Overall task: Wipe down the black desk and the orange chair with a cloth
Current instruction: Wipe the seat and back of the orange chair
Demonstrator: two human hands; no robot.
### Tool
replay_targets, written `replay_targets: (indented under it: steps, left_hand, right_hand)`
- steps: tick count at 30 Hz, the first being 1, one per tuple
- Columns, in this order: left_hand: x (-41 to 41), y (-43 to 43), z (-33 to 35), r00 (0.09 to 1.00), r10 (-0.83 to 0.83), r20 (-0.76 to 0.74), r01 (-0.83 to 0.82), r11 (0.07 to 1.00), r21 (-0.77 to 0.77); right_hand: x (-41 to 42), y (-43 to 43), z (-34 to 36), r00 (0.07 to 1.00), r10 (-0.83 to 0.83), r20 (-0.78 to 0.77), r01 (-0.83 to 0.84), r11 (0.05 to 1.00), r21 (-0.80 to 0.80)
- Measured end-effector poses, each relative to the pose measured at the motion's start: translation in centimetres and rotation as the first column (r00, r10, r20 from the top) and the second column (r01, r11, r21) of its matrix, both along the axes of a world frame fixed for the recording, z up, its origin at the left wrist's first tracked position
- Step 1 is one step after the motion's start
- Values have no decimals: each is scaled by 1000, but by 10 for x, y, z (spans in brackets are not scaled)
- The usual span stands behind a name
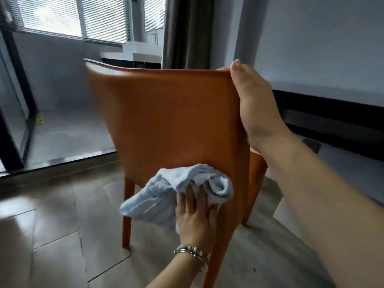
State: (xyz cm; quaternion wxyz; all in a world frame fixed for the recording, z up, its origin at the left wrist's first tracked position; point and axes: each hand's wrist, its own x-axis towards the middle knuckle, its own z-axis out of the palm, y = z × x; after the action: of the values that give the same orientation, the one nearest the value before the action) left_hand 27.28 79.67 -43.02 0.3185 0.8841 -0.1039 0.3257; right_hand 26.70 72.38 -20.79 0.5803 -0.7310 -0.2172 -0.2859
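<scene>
Hands (195, 215) (256, 104) on ribbed cloth (158, 196) (crumpled), smooth chair (170, 113)

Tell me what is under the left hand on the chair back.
A bunched light blue cloth lies under the left hand, pressed against the lower back of the orange chair. The chair surface beneath the cloth is covered, so its state cannot be seen.

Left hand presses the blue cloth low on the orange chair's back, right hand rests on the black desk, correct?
No. The head view shows the right hand gripping the top corner of the orange chair instead. The rest holds.
</scene>
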Motion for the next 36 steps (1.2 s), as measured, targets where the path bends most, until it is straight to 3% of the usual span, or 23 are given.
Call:
replay_targets:
  steps: [1, 2, 4, 6, 10, 14, 17, 20, 23, 26, 27, 29, 32, 34, 36]
  left_hand:
    - [-2, 1, 4, 992, -38, -122, 26, 995, -100]
    - [-2, 2, 18, 985, -85, -149, 51, 974, -219]
    - [3, 3, 68, 997, -26, 72, 49, 941, -335]
    - [12, 6, 123, 958, 91, 271, 12, 934, -357]
    - [21, 4, 132, 868, 164, 469, -106, 983, -149]
    - [13, 8, 43, 939, 41, 340, -123, 967, 225]
    - [12, 12, 33, 962, 22, 271, -81, 975, 205]
    - [17, 11, 84, 882, 71, 466, -105, 993, 47]
    - [29, 7, 138, 818, 108, 566, -116, 993, -22]
    - [24, -1, 113, 836, 18, 549, -138, 974, 179]
    - [19, -1, 89, 843, -45, 536, -127, 952, 279]
    - [11, 6, 49, 866, -170, 470, -72, 888, 454]
    - [4, 16, 39, 916, -219, 336, 23, 865, 502]
    - [5, 16, 64, 918, -95, 386, -60, 926, 372]
    - [14, 15, 105, 865, 58, 498, -142, 981, 132]
  right_hand:
    - [-1, -1, 0, 1000, -5, -15, 5, 1000, -7]
    - [-3, -2, 1, 1000, -3, -30, 3, 1000, -6]
    - [-7, -4, 4, 998, 8, -59, -5, 999, 50]
    - [-9, -6, 5, 996, 38, -83, -27, 990, 136]
    - [-8, -8, 4, 984, 169, -56, -148, 954, 261]
    - [-3, -12, -8, 987, 153, -42, -142, 971, 192]
    - [4, -10, -20, 995, 94, -31, -90, 988, 129]
    - [11, -15, -21, 996, 38, -79, -26, 988, 152]
    - [14, -24, -20, 967, 134, -216, -78, 965, 251]
    - [11, -32, -21, 930, 204, -307, -68, 913, 402]
    - [10, -33, -20, 904, 325, -277, -159, 858, 488]
    - [4, -31, -18, 862, 444, -244, -281, 821, 497]
    - [8, -27, -27, 894, 355, -274, -211, 873, 440]
    - [11, -27, -39, 940, 159, -303, -41, 932, 361]
    - [13, -31, -54, 930, -4, -367, 117, 950, 288]
